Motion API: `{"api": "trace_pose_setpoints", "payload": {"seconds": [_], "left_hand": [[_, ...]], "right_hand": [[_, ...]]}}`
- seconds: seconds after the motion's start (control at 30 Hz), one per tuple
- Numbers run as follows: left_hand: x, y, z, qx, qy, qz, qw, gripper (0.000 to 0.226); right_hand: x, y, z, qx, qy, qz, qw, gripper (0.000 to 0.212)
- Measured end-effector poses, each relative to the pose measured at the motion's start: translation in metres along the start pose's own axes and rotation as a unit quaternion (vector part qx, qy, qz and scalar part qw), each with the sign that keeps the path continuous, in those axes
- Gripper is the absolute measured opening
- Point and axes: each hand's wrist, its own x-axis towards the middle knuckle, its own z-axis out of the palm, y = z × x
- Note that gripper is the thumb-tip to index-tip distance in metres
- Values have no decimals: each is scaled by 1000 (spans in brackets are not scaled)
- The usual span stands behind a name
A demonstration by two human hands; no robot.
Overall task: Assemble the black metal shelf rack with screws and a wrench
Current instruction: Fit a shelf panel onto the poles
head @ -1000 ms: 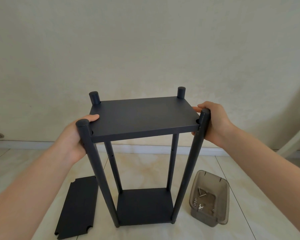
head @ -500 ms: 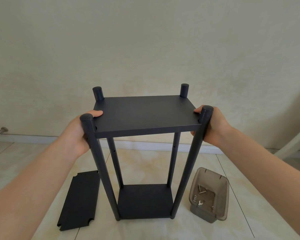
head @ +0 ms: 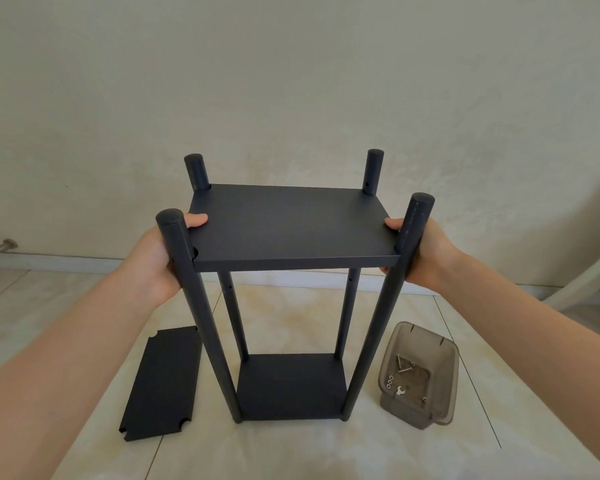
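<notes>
Upright on the pale tile floor (head: 291,452), mid-view: the black metal shelf rack (head: 201,323) of four round posts. Lower on those posts than a second ago: the flat black rectangular upper shelf panel (head: 291,226), slid down, with all four post tops now well above it and a small hole exposed on the far right stub.

Far left of the rack, at the foot of the wall: a small grey metal door stop (head: 2,247). Just left of the rack, flat on the floor and apart from it: a loose black metal panel with notched corners (head: 163,382), unmoved.

At the rack's left side: the left hand (head: 149,261), gripping the short edge of the upper shelf panel, thumb on top, fingers out of sight beneath, behind the near left post.

At the rack's base, between the posts: the black rectangular lower shelf panel (head: 291,386).

At the rack's right side: the right hand (head: 430,258), holding the opposite short edge the same way, thumb on top, fingertips curled under.

Right of the rack, near its foot: a translucent grey plastic tub (head: 444,375), unmoved, with silver screws (head: 404,365), small washers (head: 389,381) and a small silver wrench (head: 399,390) loose on its bottom.
</notes>
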Motion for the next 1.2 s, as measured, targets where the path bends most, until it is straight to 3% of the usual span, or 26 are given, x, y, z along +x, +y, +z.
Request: {"api": "trace_pose_setpoints", "payload": {"seconds": [0.13,0.43,1.2], "left_hand": [[2,-5,-1,1,14,-9,1000,46],[7,-14,-5,-2,12,-23,1000,26],[17,-52,-19,13,4,-76,997,22]], "right_hand": [[2,1,0,2,0,-3,1000,14],[4,11,-5,-16,-20,9,1000,13],[15,43,-17,-47,8,76,996,14]]}}
